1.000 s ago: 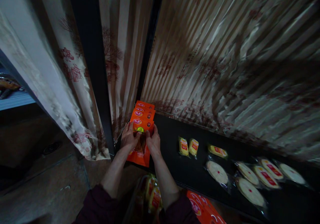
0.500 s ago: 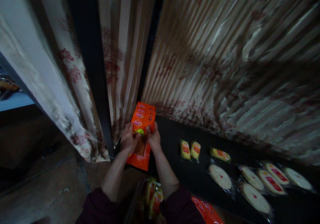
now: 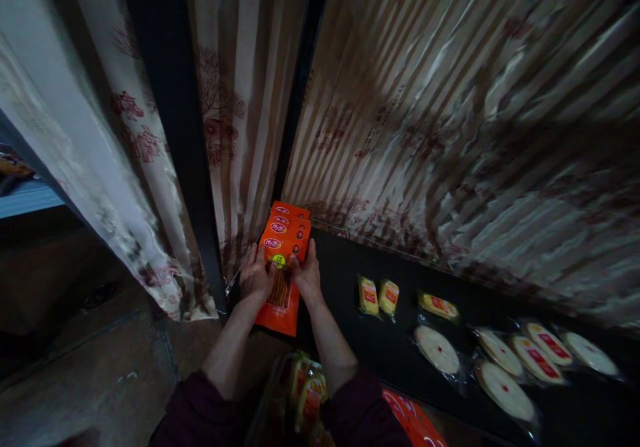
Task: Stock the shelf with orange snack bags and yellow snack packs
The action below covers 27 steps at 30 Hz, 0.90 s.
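Observation:
Several orange snack packets (image 3: 281, 298) lie overlapped in a stack at the left end of a black shelf (image 3: 340, 267). My left hand (image 3: 256, 276) grips the stack's left edge, its thumb on the front of the top packet. On the right edge my right hand (image 3: 307, 275) does the same, thumb pressed on the packet face and fingers along the side. The top packet shows brown sticks through its window. The fingertips behind the packet edges are partly hidden.
Small yellow packs (image 3: 369, 296) and round pale wrapped cakes (image 3: 438, 349) lie along the shelf to the right. Below my forearms is a container with yellow packs (image 3: 311, 397), beside a red-orange package (image 3: 413, 420). Patterned curtains (image 3: 390, 120) and a dark post (image 3: 173, 100) stand behind.
Both hands keep their hold on the packets, which look slightly straighter. The whole view has shifted a little.

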Motion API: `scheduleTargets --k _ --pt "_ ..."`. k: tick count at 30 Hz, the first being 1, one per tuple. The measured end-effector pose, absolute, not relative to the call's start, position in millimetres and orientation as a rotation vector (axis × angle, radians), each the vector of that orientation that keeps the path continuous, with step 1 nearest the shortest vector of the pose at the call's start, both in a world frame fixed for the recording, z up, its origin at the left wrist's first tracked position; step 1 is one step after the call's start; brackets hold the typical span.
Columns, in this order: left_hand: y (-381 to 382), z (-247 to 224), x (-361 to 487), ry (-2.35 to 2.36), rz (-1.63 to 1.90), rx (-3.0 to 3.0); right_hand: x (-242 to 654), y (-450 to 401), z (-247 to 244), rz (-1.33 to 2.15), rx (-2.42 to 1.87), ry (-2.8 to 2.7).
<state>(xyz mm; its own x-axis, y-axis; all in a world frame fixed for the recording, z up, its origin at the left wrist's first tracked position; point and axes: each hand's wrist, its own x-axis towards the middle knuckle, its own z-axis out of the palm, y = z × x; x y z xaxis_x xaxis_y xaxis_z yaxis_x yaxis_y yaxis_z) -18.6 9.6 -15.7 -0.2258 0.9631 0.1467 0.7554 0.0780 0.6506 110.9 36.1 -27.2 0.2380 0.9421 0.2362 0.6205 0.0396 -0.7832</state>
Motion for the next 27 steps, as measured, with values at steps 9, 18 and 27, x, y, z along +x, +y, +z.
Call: scheduleTargets --k 9,18,27 --pt "-2.1 -1.0 -12.8 2.122 0.776 1.777 107.9 -26.8 -30.0 0.553 -1.665 -1.323" --pt "-9.6 -5.8 -14.0 2.051 0.812 1.831 90.4 -44.6 -27.4 0.534 -1.707 -1.455" --pt "-11.2 -5.9 -14.9 2.021 0.855 1.782 93.7 -37.1 -24.8 0.555 -1.713 -1.425"
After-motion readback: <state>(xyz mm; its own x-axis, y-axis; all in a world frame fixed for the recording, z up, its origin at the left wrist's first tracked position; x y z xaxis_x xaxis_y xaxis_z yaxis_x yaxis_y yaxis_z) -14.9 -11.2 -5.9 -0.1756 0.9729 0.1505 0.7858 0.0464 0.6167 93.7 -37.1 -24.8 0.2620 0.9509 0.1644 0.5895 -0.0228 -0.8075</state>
